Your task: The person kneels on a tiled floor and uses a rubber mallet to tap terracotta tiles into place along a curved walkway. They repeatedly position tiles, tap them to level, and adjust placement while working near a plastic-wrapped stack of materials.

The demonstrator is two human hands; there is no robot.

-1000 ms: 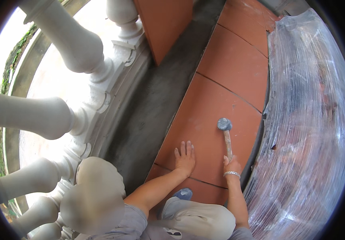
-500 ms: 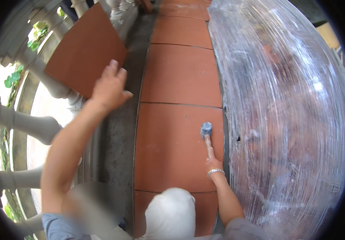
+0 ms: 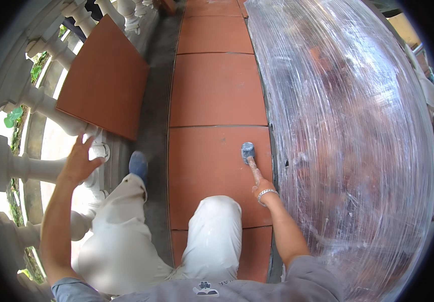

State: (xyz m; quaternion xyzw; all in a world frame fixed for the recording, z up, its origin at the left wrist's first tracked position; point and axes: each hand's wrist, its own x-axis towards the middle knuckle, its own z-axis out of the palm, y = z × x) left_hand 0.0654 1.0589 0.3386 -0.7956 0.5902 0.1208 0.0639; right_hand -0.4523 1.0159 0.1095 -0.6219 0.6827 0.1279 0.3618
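Note:
My right hand point(image 3: 261, 187) grips the wooden handle of a rubber mallet point(image 3: 248, 150), whose grey head is over a terracotta floor tile point(image 3: 207, 166). My left hand point(image 3: 81, 161) is open with fingers apart, in front of the white balustrade point(image 3: 35, 163), just below a loose square terracotta tile point(image 3: 103, 75) that leans on the balusters. I cannot tell whether it touches the baluster behind it. A row of these tiles runs ahead, beside a strip of dark grey mortar point(image 3: 159, 95).
A wide strip under clear plastic film point(image 3: 348, 151) lines the right side. My knee point(image 3: 214, 221) is over the tiles and my blue-shod foot point(image 3: 139, 163) is on the grey strip at left. Greenery point(image 3: 14, 118) shows through the balustrade.
My left hand went from the floor tile up toward the leaning tile, then back down and left. My view swung along the walkway. The left foot came forward into view. The mallet stayed held.

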